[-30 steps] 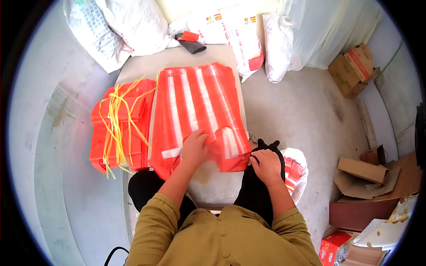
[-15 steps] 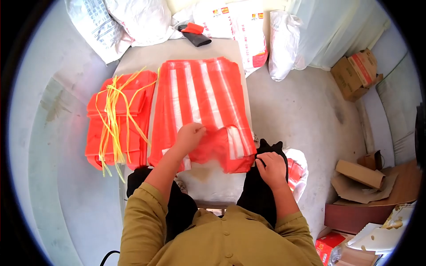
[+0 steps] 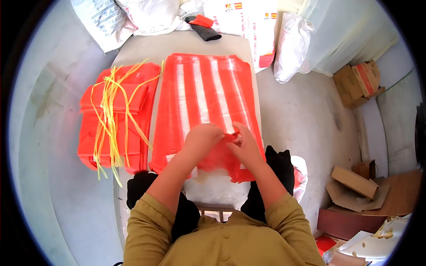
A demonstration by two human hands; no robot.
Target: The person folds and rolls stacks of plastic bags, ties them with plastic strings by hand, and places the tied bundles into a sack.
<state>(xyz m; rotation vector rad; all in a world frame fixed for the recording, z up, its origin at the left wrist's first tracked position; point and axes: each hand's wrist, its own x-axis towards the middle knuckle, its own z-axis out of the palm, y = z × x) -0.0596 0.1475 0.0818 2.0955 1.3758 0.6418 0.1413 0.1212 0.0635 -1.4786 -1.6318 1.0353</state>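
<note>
A flat stack of red plastic bags (image 3: 226, 97) with whitish stripes lies on the table in front of me. Over its near part, my left hand (image 3: 203, 139) is closed on the gathered edge of the top red bag. My right hand (image 3: 245, 144) pinches the same edge just to the right, with a bit of red plastic showing between the fingers. The near end of that bag is lifted and blurred below my hands. To the left sits a folded red bundle (image 3: 88, 133) with loose yellow strings (image 3: 110, 106) draped across it.
White sacks (image 3: 153, 15) stand along the table's far edge, near a black and red roll (image 3: 206, 32). Another white sack (image 3: 293, 46) is on the floor at right. Cardboard boxes (image 3: 355, 84) and flattened cardboard (image 3: 355, 186) lie farther right. A white bag (image 3: 300, 177) stands beside my right knee.
My right hand has moved from my right knee to the stack and taken hold of the red plastic. My left hand has shifted slightly right, still on the bag.
</note>
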